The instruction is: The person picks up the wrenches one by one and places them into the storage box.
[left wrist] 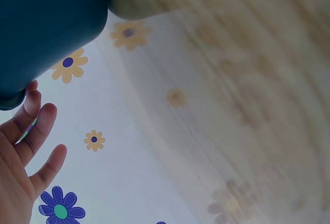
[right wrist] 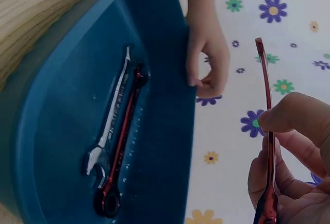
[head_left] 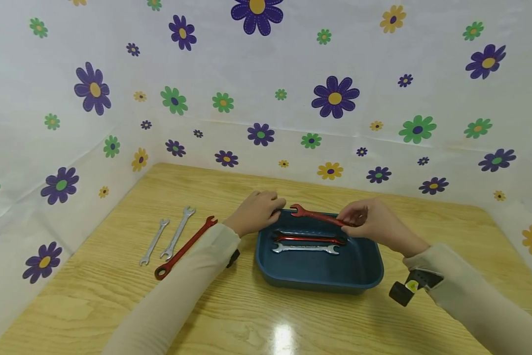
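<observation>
Pinched red wrench (head_left: 319, 217) with right hand (head_left: 373, 220), right of centre, over upper edge of blue tray (head_left: 319, 271), leaving forked end (head_left: 298, 210) bare, likely for aiming. Gripped tray edge with left hand (head_left: 256, 213), mid-frame, apparently for steadiness. Saw silver wrench (head_left: 305, 248) beside second red wrench (head_left: 310, 239) inside, probably saving room.

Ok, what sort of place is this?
Probably an indoor tabletop set up for handling tools, rather than a working garage: wood-grain table, flower-print sheeting behind and beside it, and wrenches laid out beside and inside a blue bin.
</observation>
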`<action>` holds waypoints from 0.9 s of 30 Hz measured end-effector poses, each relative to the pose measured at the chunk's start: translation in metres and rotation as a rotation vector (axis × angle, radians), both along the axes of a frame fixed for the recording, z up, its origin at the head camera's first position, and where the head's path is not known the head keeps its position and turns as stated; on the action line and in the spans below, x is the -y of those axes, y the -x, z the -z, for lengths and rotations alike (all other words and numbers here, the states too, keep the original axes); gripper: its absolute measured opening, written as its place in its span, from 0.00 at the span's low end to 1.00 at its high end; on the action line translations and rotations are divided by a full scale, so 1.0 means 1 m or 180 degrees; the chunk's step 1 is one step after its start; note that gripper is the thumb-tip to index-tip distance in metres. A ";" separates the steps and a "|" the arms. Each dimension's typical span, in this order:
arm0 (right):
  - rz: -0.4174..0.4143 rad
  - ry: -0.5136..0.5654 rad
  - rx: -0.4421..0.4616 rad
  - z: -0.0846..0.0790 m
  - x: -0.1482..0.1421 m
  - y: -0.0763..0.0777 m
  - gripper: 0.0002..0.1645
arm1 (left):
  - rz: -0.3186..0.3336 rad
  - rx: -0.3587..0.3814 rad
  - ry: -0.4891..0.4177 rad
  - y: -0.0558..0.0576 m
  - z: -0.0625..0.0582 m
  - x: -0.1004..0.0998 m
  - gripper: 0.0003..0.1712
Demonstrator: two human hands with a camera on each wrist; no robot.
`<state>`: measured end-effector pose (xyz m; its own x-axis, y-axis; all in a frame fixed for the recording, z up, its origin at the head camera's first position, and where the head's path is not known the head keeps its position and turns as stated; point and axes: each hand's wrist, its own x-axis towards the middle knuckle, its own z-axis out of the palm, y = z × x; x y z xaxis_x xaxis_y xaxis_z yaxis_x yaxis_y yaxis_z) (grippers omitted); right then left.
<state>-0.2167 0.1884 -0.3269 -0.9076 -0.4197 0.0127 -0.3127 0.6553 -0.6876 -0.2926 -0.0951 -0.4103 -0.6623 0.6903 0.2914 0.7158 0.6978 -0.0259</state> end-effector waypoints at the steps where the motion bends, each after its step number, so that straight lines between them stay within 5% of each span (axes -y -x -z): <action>1: -0.0029 0.0010 0.0006 0.001 0.001 0.001 0.08 | 0.0002 -0.0008 0.0001 0.000 0.000 0.000 0.05; 27: -0.0548 -0.0342 0.0273 0.038 0.030 0.018 0.05 | 0.0035 -0.0021 0.0020 -0.001 0.002 0.002 0.03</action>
